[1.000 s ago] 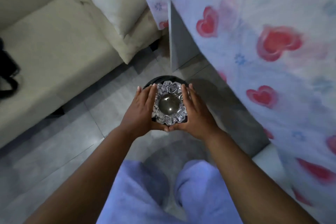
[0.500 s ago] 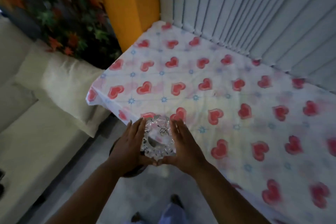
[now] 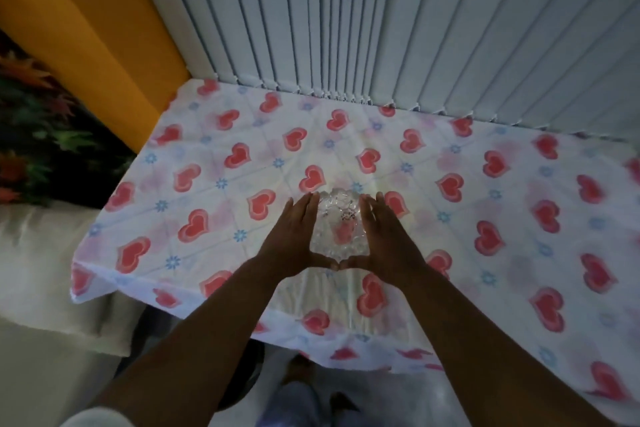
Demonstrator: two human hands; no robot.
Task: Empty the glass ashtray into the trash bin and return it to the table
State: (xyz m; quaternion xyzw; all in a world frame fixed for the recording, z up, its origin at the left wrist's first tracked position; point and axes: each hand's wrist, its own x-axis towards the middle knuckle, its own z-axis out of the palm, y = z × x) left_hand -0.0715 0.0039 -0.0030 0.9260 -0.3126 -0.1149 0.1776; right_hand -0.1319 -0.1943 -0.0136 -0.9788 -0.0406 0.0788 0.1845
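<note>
Over the middle of the table (image 3: 242,163), spread with a heart-printed cloth, the glass ashtray (image 3: 338,225) sits cupped between the left hand (image 3: 292,236) and right hand (image 3: 388,236), flat palms pressed to its sides and thumbs meeting below; whether it rests on the cloth or hangs just above cannot be told. Below the near edge, a dark round shape, perhaps the trash bin (image 3: 247,374), is mostly hidden behind the left forearm. Vertical blinds (image 3: 381,17) back the table, with a pale sofa (image 3: 38,274) to the left.

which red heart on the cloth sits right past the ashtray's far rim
The heart just beyond the glass ashtray, above the left hand's fingertips; other hearts lie farther off.
</note>
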